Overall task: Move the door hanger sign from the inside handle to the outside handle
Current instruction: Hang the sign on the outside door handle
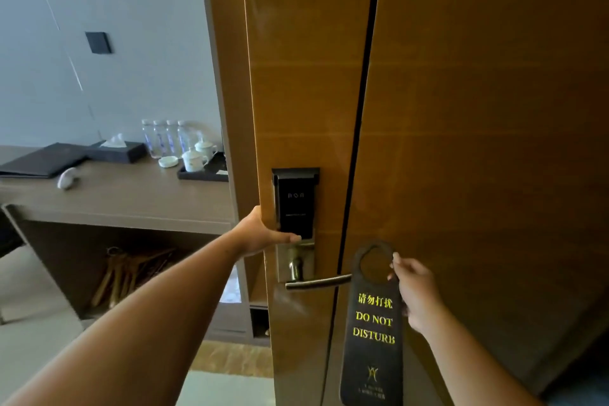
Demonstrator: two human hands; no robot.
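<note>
The black door hanger sign (374, 336) reads DO NOT DISTURB in yellow. My right hand (417, 293) pinches its right edge beside the round hole at the top. The sign hangs upright just right of the tip of the silver lever handle (316, 282), its hole level with the handle but not over it. This handle sits under the black card-reader lock (294, 204) on the wooden door (306, 92). My left hand (260, 234) grips the door's left edge, thumb lying across the face just below the lock.
The door stands open, with a dark gap (361, 109) between it and the brown panel (494, 109) on the right. Inside the room a desk (115, 198) holds water bottles (164, 138), cups on a tray (204, 171), a tissue box and a folder. Wooden hangers lie beneath.
</note>
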